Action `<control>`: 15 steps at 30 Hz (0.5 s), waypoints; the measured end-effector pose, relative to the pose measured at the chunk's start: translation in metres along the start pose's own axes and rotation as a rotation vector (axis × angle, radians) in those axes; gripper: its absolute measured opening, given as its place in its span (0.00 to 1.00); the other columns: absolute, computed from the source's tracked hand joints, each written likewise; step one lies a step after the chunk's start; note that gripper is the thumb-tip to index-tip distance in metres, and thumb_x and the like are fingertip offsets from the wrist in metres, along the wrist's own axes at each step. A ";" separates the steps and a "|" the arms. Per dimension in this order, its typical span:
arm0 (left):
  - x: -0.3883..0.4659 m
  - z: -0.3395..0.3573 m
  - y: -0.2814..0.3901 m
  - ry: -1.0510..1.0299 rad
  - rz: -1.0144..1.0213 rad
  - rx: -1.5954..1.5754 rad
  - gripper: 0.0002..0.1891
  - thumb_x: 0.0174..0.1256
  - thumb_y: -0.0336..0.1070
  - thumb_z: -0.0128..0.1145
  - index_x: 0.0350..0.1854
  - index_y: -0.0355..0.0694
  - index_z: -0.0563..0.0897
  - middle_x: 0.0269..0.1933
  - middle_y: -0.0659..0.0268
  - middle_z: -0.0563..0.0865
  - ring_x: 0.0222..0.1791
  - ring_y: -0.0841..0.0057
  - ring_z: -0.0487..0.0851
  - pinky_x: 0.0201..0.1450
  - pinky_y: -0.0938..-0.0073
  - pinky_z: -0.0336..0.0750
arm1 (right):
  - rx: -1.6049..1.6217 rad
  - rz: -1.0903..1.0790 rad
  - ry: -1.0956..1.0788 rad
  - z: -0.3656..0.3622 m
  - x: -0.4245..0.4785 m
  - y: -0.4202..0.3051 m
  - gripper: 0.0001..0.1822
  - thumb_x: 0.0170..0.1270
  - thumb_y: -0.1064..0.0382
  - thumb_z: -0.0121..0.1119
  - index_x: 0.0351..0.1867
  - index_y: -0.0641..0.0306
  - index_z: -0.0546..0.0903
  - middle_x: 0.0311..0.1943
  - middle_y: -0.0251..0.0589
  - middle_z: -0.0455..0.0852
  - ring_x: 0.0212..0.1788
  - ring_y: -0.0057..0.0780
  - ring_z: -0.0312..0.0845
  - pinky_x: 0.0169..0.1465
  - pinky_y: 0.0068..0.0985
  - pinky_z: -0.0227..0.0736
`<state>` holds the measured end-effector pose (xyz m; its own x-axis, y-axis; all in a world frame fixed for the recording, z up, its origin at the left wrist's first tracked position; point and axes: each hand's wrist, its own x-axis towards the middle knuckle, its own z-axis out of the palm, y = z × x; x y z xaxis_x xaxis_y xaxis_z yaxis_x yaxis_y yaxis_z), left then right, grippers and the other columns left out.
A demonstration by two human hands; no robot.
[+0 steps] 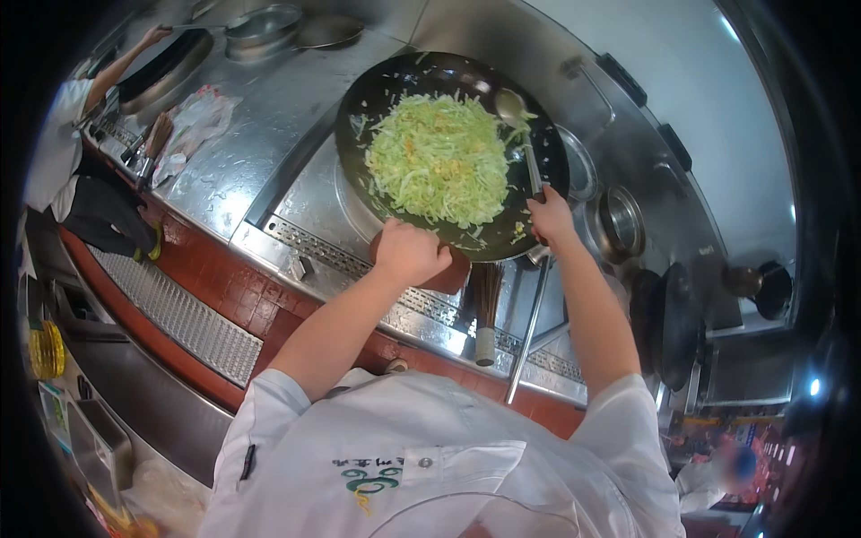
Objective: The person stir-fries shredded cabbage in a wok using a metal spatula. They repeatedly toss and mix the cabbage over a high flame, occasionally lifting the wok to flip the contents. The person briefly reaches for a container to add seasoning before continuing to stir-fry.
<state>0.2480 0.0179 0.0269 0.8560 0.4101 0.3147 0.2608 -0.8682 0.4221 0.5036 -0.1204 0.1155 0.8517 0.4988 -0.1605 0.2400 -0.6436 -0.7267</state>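
A large dark wok (360,101) sits on the range in front of me, heaped with shredded pale-green cabbage (437,158) flecked with yellow and orange bits. My left hand (412,254) is closed at the wok's near rim, over a reddish-brown cloth (449,274). In my right hand (553,216) is the handle of a metal ladle (511,106), whose bowl rests inside the wok at the right of the cabbage. A few shreds cling to the wok's wall.
A bamboo wok brush (485,343) lies below the wok, beside a metal rod (528,333). Metal bowls (620,222) stand right. At left another person (57,148) holds a ladle near a second wok (165,74). A plastic bag (198,121) lies on the steel counter (269,101).
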 end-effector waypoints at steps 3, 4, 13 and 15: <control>-0.001 0.001 0.000 -0.008 0.001 0.004 0.20 0.63 0.53 0.56 0.20 0.46 0.89 0.25 0.60 0.89 0.30 0.62 0.88 0.53 0.59 0.72 | -0.012 0.071 -0.059 0.043 0.027 -0.011 0.37 0.69 0.64 0.60 0.79 0.64 0.63 0.25 0.40 0.81 0.15 0.28 0.74 0.18 0.33 0.68; -0.001 -0.003 0.000 -0.016 0.004 -0.002 0.19 0.63 0.52 0.56 0.20 0.46 0.89 0.25 0.61 0.89 0.30 0.62 0.88 0.53 0.59 0.72 | 0.062 0.075 -0.145 0.054 0.023 -0.023 0.37 0.68 0.64 0.60 0.79 0.62 0.63 0.25 0.40 0.81 0.16 0.27 0.74 0.18 0.32 0.68; -0.002 -0.001 -0.008 0.033 0.019 -0.015 0.20 0.63 0.53 0.57 0.20 0.44 0.88 0.25 0.60 0.89 0.30 0.61 0.88 0.52 0.59 0.73 | -1.092 -0.447 -0.298 -0.014 -0.086 0.007 0.41 0.71 0.63 0.55 0.83 0.31 0.55 0.47 0.54 0.89 0.49 0.51 0.89 0.48 0.44 0.85; -0.001 -0.005 -0.007 0.038 0.016 -0.023 0.20 0.63 0.53 0.58 0.20 0.43 0.88 0.25 0.58 0.89 0.30 0.59 0.88 0.52 0.59 0.74 | -1.358 -0.369 -0.277 -0.072 -0.102 0.003 0.41 0.72 0.64 0.54 0.83 0.29 0.55 0.48 0.53 0.89 0.45 0.50 0.90 0.45 0.45 0.85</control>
<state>0.2429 0.0245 0.0274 0.8422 0.4070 0.3537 0.2367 -0.8684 0.4357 0.4505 -0.2153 0.1773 0.5649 0.7501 -0.3440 0.8091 -0.4216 0.4094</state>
